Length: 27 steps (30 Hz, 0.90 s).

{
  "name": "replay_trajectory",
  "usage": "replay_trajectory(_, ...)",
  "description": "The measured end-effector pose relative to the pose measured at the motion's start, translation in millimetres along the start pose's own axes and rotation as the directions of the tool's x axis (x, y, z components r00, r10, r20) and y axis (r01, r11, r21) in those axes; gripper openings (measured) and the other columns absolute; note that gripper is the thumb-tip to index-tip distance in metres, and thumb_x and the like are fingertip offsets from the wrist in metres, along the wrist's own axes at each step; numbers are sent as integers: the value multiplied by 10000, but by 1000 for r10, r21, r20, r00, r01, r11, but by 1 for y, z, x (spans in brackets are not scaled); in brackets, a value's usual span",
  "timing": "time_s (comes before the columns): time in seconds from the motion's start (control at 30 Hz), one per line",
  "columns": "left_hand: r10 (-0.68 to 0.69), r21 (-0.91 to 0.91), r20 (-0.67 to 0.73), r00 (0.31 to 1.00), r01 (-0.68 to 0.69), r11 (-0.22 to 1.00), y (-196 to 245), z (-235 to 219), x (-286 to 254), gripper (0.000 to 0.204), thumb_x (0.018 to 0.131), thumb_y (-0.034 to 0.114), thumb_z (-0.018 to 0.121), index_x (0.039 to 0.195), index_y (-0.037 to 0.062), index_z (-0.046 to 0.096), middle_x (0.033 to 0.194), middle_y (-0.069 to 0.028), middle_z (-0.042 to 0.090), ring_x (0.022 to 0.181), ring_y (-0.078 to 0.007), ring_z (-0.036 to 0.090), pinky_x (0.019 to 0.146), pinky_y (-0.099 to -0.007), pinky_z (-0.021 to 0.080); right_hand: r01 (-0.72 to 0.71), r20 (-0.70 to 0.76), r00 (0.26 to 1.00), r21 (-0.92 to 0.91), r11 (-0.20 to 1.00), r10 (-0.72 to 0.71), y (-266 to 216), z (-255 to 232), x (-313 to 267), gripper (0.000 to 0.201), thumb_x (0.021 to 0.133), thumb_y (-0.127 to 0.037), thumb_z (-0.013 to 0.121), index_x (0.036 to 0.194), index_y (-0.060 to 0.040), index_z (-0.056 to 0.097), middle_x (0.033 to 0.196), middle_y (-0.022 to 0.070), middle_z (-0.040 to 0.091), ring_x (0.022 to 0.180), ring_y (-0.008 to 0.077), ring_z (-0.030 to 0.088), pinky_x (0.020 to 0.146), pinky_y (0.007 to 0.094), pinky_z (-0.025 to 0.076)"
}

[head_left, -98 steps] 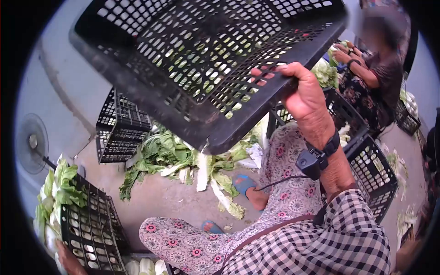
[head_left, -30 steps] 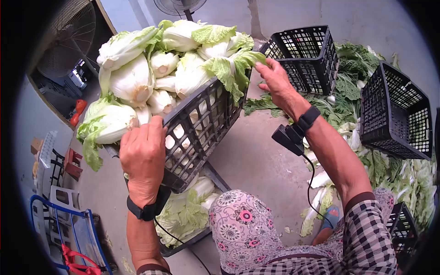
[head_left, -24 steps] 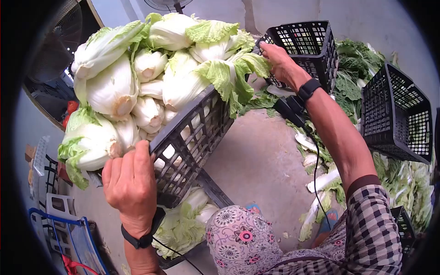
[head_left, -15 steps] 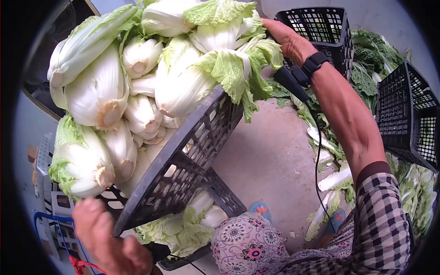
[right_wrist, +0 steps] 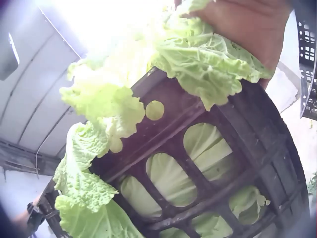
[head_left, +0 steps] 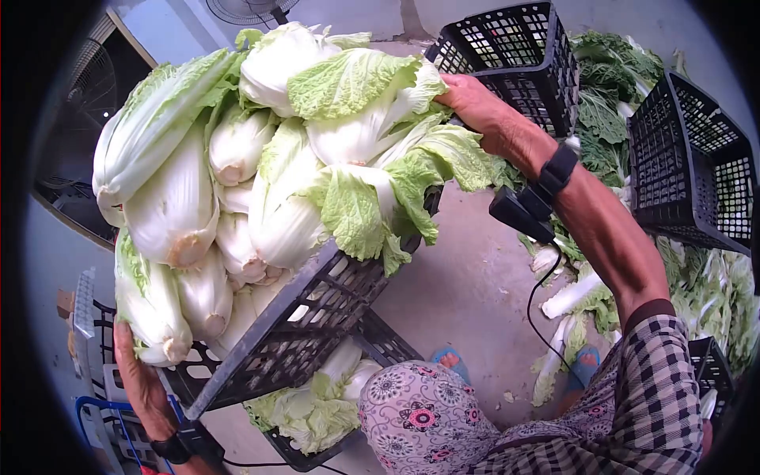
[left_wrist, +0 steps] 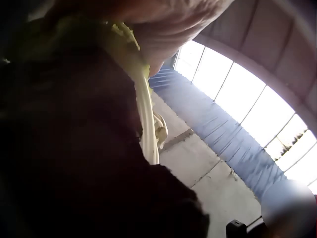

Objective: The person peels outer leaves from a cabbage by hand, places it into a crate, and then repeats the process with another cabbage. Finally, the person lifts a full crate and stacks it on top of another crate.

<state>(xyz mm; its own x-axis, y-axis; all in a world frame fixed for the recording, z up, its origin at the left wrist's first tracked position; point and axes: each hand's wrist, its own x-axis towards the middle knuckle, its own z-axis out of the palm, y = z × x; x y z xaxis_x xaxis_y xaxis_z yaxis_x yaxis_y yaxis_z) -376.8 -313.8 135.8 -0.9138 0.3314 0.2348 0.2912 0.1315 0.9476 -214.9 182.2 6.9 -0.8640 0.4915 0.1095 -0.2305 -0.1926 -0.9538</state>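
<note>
A black plastic crate (head_left: 293, 317) heaped with napa cabbages (head_left: 273, 198) fills the left and middle of the head view, above another crate (head_left: 305, 459) of cabbages. My left hand (head_left: 142, 380) lies along the crate's left side, its visible fingers stretched up beside the lowest cabbage (head_left: 154, 309). In the left wrist view, that hand (left_wrist: 168, 25) is close over a pale leaf stalk (left_wrist: 144, 109). At the far right of the heap, my right hand (head_left: 479, 111) reaches behind a cabbage with its fingertips hidden. Green leaves (right_wrist: 208, 64) overlap the crate rim beneath this hand in the right wrist view.
Two black crates, one upright (head_left: 514, 87) and one tilted (head_left: 693, 166), stand at the right among loose trimmed leaves (head_left: 606, 134). A fan (head_left: 245, 9) stands at the back. Stray stalks (head_left: 574, 293) lie on the floor near my foot (head_left: 582, 368).
My left hand has let go of the crate's front rim and moved out to its left side. My right hand has gone from the loose leaf to behind the heap's far right cabbage.
</note>
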Motion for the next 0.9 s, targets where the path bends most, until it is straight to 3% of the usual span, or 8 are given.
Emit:
replay_trajectory(0.1,-167,-242,14,986,165,956,9,-6,-10,560,880,329,594,1311,23,407,1267,-91,499,1132,-191,493,984,-339,359,-14,-63,998,49,999,17,-7,3,-28,259,901,-157,533,1107,-9,584,981,57,634,833,112,600,727,271,510)
replay_trajectory(0.33,-276,-268,147,950,307,913,23,27,2,525,882,163,564,1350,53,353,1262,-90,503,1100,-196,529,942,-333,435,-11,-53,998,84,996,16,-10,-8,-64,304,907,-184,500,1145,1,543,1033,73,616,892,126,608,783,293,513)
replay_trajectory(0.4,-237,-277,119,964,261,925,27,41,-4,517,884,150,537,1354,54,344,1255,-96,505,1089,-203,536,934,-330,447,43,-15,999,343,938,-40,-6,-25,-75,302,904,-195,456,1106,5,560,1026,90,612,919,160,594,875,339,466)
replay_trajectory(0.5,-125,-140,104,987,139,980,31,45,-11,515,893,156,510,1364,55,326,1249,-104,505,1082,-208,540,922,-322,454,-197,238,970,646,737,50,6,-64,-36,377,950,-292,401,1110,10,560,1080,116,617,992,215,596,907,372,464)
replay_trajectory(0.6,-31,-91,91,995,40,995,34,48,-17,511,863,125,496,1342,47,338,1209,-115,519,1031,-208,562,878,-315,470,-4,121,990,542,840,-73,31,-50,-7,308,951,-228,445,1124,0,560,1073,86,619,919,141,609,841,307,496)
replay_trajectory(0.67,-88,-124,94,992,99,987,34,49,-8,504,841,104,492,1321,40,355,1180,-118,531,1000,-208,574,857,-316,476,-263,474,877,607,750,-77,28,-59,-1,290,939,-180,473,1162,-12,552,1104,59,610,939,103,588,870,270,472)
replay_trajectory(0.8,-99,-62,71,992,104,993,38,58,0,549,765,60,477,1303,38,370,1132,-124,548,955,-217,587,835,-318,480,93,319,910,466,880,-265,43,-63,-25,455,943,-222,472,1354,-52,379,1350,79,428,1225,155,430,1029,290,338)
replay_trajectory(0.9,-64,-29,125,990,68,997,38,52,2,599,727,44,453,1318,40,358,1153,-131,536,969,-223,579,844,-316,472,-44,311,940,523,851,-142,23,-54,-43,374,928,-197,505,1262,-34,456,1203,49,529,1068,121,531,923,273,438)
